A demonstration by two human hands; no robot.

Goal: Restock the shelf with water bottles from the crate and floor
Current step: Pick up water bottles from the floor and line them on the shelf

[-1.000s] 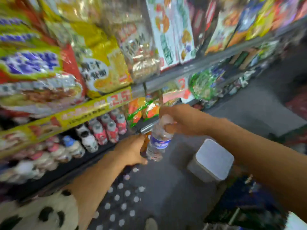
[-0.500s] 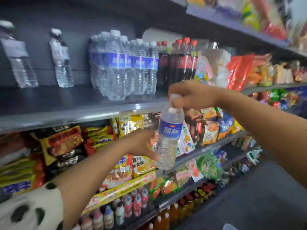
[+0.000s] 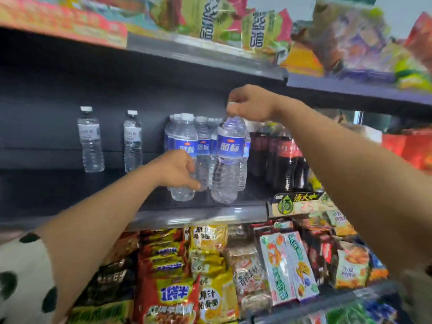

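You face a dark grey metal shelf (image 3: pixel 201 215) at about chest height; your right hand (image 3: pixel 251 104) pinches the white cap of a clear plastic water bottle with a blue label (image 3: pixel 228 162), fingers curled around the top, and the bottle stands upright with its base at or just above the front of the shelf board; whether it rests there cannot be told. Your left hand (image 3: pixel 176 169) curls around the lower body of a second clear blue-labelled water bottle (image 3: pixel 183 160) just to the left, near the shelf's front edge; a white sleeve with dark spots (image 3: pixel 25 277) covers that upper arm. Directly behind both bottles stands a tight cluster of matching blue-labelled water bottles (image 3: pixel 205 146); to its right, touching or nearly so, a row of dark cola bottles with red labels (image 3: pixel 284 157). Well apart to the left, two smaller clear bottles with white labels (image 3: pixel 90 141) stand at the back. Bright snack packets (image 3: pixel 210 265) fill the shelf below; more packets line the shelf above.
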